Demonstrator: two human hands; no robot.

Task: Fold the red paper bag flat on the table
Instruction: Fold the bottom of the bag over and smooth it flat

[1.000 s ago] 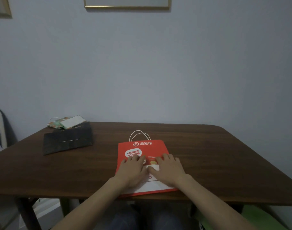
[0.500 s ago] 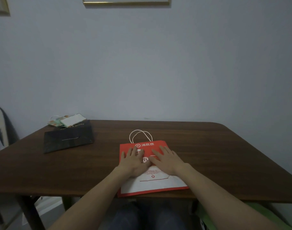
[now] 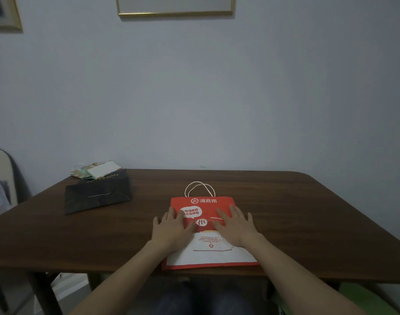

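Note:
The red paper bag lies flat on the dark wooden table, near the front edge. Its white rope handles point toward the wall, and its white base panel is folded up toward me. My left hand presses palm down on the bag's left side, fingers spread, partly over the left edge. On the right side of the bag my right hand lies flat in the same way. Neither hand grips anything.
A flat black paper bag lies at the table's back left, with a green and white bag behind it. A chair stands at the left. The wall runs right behind the table.
Both hands have slid apart and away from me over the bag, from its middle toward its left and right sides. The bag has stayed flat in place.

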